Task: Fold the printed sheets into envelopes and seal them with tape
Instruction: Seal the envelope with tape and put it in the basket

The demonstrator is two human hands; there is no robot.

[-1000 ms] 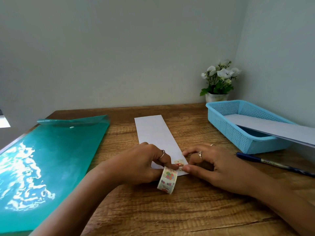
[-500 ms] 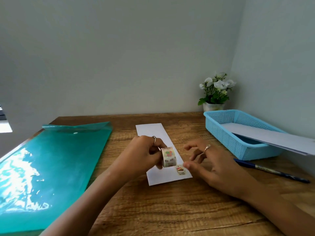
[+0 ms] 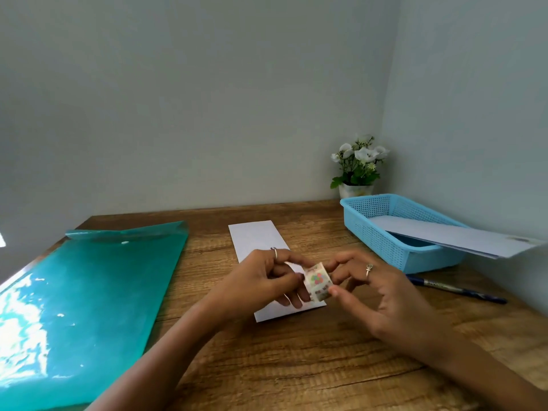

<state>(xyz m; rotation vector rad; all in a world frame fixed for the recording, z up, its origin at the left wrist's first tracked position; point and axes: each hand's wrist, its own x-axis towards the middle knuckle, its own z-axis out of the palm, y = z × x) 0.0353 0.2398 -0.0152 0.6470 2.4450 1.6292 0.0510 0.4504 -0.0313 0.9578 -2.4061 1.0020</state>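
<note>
the folded sheet [image 3: 261, 241] is laid on the bench [image 3: 296, 366], one taped envelope apparently kept in the blue basket [image 3: 385, 232]. the tape roll [image 3: 318, 281] is pinched above it by both hands, left [image 3: 267, 280] and right [image 3: 373, 295]; sealing is judged unfinished.

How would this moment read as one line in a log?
stage: taping | both hands: left hand and right hand on tape roll | folded sheet: flat on desk

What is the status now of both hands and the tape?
Left hand and right hand both on the tape roll, held above the folded sheet. Sheet flat on the desk. Nothing in the way.
</note>
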